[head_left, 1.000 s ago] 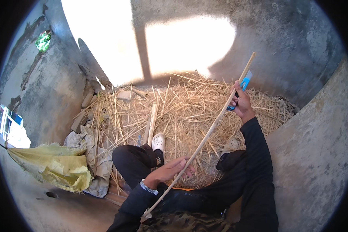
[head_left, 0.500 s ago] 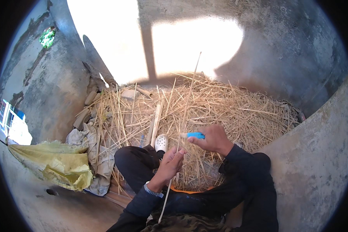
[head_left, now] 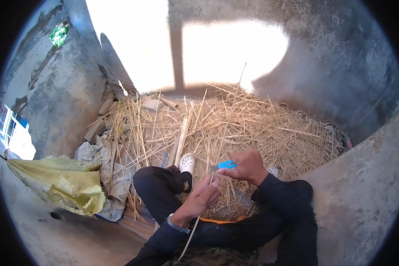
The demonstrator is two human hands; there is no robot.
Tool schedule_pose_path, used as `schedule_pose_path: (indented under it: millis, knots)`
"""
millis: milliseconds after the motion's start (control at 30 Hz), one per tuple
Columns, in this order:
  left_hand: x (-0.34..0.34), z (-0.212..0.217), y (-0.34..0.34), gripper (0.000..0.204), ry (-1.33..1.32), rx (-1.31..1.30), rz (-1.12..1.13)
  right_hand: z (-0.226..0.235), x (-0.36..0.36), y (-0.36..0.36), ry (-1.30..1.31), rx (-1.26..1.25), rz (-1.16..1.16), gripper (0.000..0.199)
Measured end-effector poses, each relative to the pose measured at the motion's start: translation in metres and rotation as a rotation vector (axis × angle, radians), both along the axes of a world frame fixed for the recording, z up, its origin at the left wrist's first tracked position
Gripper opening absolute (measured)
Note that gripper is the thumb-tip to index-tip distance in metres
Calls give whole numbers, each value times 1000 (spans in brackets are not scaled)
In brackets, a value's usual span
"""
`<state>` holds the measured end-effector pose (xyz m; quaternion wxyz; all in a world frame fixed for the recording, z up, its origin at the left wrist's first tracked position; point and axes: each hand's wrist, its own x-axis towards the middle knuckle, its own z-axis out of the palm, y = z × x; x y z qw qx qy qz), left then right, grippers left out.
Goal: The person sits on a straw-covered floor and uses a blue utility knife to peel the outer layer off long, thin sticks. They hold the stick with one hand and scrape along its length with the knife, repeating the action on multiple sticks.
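Note:
My left hand (head_left: pixel 201 197) is closed round a long, thin pale strip (head_left: pixel 189 241), which looks like split bamboo or cane. One end hangs down over my lap, and the other runs up and away beyond my fingers across the straw. A blue-handled knife (head_left: pixel 227 164) is in the grip of my right hand (head_left: pixel 249 166), its short grey blade pointing left. The blade meets or nearly meets the strip just above my left fingertips; I cannot tell if it bites in.
A thick heap of loose pale shavings (head_left: pixel 270 119) covers the floor ahead, against a sunlit wall. My cream clog (head_left: pixel 187 163) stands beside flat wooden slats (head_left: pixel 181 139). On the left lie a torn yellow sack (head_left: pixel 62 181) and grey cloth. A low concrete wall (head_left: pixel 354 186) stands close on the right.
Both hands have come slightly lower, the left also a little rightward. The knife blade is now closer to my left fingertips. The view has shifted a little.

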<state>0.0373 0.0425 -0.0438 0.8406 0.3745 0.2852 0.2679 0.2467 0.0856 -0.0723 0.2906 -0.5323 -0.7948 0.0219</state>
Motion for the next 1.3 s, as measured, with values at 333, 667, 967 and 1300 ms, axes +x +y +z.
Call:
schedule_pose_path:
  millis: [333, 667, 967, 1300]
  knots:
    - [11, -14, -14, 19, 230, 210, -38, -25, 58, 59, -120, 122, -271, 71]
    - [-23, -14, -40, 22, 261, 95, -108, -28, 229, 96, 344, -139, -1022, 87]
    - [-15, 4, 9, 31, 160, 128, 3, 23, 39, 26, 179, -190, -108, 71]
    - [-2, 22, -5, 25, 137, 121, -72, 21, 13, -3, 93, 5, -29, 69]
